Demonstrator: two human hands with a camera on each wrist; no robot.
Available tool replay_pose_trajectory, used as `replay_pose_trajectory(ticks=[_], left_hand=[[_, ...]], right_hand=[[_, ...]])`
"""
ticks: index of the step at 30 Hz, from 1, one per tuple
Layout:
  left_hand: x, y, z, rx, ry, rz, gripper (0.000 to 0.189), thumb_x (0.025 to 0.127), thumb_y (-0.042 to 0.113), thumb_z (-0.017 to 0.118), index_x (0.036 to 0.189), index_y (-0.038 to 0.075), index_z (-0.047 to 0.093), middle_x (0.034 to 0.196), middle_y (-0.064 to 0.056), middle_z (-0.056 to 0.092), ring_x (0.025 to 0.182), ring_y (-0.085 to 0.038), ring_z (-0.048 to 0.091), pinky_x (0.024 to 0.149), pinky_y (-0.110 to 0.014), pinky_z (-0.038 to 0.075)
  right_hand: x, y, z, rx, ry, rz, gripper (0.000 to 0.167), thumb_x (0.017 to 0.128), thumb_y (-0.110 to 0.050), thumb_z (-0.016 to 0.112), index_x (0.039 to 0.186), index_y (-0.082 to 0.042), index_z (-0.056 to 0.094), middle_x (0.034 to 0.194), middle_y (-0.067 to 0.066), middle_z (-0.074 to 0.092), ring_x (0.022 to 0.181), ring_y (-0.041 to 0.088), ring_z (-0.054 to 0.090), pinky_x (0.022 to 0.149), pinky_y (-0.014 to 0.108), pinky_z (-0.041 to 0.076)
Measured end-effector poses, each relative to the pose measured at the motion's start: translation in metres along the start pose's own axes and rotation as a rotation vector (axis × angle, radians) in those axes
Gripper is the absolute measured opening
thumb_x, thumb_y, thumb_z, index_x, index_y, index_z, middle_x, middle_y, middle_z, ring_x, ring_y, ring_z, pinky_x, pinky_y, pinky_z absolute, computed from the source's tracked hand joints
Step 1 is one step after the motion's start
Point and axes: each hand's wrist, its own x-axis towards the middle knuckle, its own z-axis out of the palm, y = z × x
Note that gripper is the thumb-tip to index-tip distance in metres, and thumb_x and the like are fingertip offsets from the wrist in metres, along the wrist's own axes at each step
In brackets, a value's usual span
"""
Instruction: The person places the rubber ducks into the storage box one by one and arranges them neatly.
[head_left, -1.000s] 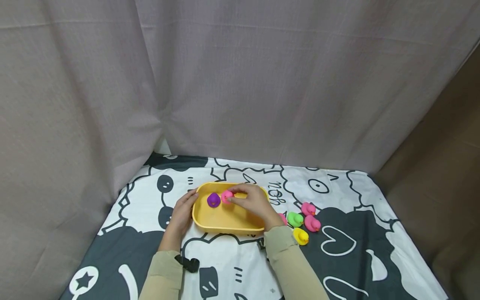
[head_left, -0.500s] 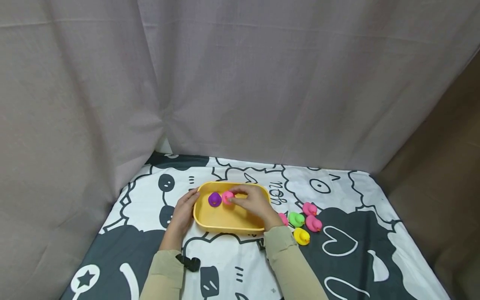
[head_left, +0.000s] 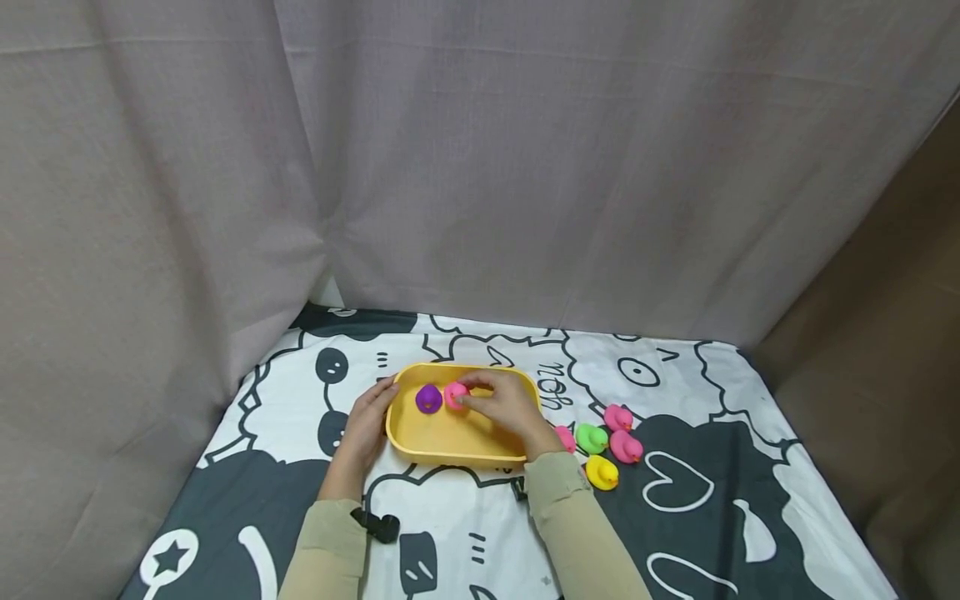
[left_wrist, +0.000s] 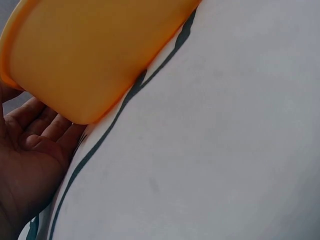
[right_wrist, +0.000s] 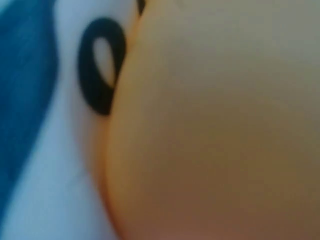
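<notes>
Fingers of the right hand (head_left: 512, 407) are narrowed to a pinch, with the held pink duck (head_left: 454, 396) gripped between thumb and fingertips inside the yellow tray (head_left: 442, 442), toward its far side; whether the tray floor is touched by it cannot be told. Just beside it, on its left, the purple duck (head_left: 428, 399) is contained in the same tray. The tray's left end is held by the left hand (head_left: 365, 425), fingertips laid at the rim near the far corner; in the left wrist view, curled fingers are seen against the outer wall. Part of the tray's right side is covered by the right hand and wrist. Outside the tray, to its right, five ducks are grouped on the printed cloth (head_left: 457, 508): green duck (head_left: 592, 439), yellow duck (head_left: 602, 472) nearest the person, far pink duck (head_left: 618, 417), near pink duck (head_left: 626, 447), and half-hidden pink duck (head_left: 566, 438), partly covered by the right arm. In the right wrist view, only blurred tray and cloth are shown.
</notes>
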Motion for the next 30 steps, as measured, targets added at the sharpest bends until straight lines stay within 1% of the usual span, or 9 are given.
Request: replay_pose_trajectory(ticks=[3,8,16,24,30], left_hand=[[-0.0008,0.0001,0.0005,0.005,0.005,-0.008,0.045,0.103,0.028,0.056,0.144,0.011,0.054,0.152,-0.005,0.047,0.138,-0.022,0.044,0.115,-0.035,0.038],[-0.0016,0.0012,0.0013,0.026,0.003,-0.001,0.045,0.103,0.029,0.054,0.145,0.012,0.054,0.151,-0.005,0.047,0.139,-0.022,0.044,0.116,-0.036,0.037],[-0.0022,0.0024,0.0006,0.017,0.006,0.005,0.047,0.103,0.027,0.055,0.146,0.009,0.051,0.152,-0.007,0.045,0.138,-0.023,0.044,0.116,-0.035,0.037],[-0.0006,0.0025,-0.0003,0.033,0.007,-0.005,0.049,0.103,0.030,0.056,0.147,0.009,0.050,0.155,-0.007,0.043,0.141,-0.023,0.041,0.118,-0.037,0.035],[-0.0015,0.0021,0.0005,0.026,0.010,-0.005,0.048,0.103,0.028,0.056,0.147,0.009,0.051,0.154,-0.007,0.044,0.140,-0.023,0.043,0.117,-0.036,0.036]], right_hand=[[-0.0002,0.0009,0.0008,0.000,-0.005,-0.003,0.024,0.087,-0.036,0.079,0.109,-0.027,0.075,0.108,-0.013,0.070,0.112,0.015,0.063,0.105,0.042,0.048],[0.0003,0.0019,0.0011,0.004,-0.010,-0.009,0.023,0.088,-0.035,0.079,0.108,-0.026,0.075,0.106,-0.013,0.070,0.109,0.014,0.063,0.105,0.042,0.049],[0.0020,0.0030,0.0019,-0.005,-0.035,0.005,0.022,0.088,-0.037,0.079,0.108,-0.029,0.075,0.105,-0.016,0.069,0.109,0.011,0.062,0.105,0.040,0.048],[0.0028,0.0008,0.0015,-0.045,-0.053,0.011,0.023,0.089,-0.036,0.077,0.110,-0.026,0.075,0.108,-0.013,0.070,0.110,0.013,0.063,0.104,0.041,0.049],[0.0018,0.0004,0.0013,-0.051,-0.061,0.001,0.024,0.090,-0.034,0.077,0.112,-0.024,0.075,0.108,-0.010,0.070,0.109,0.015,0.063,0.104,0.041,0.050]])
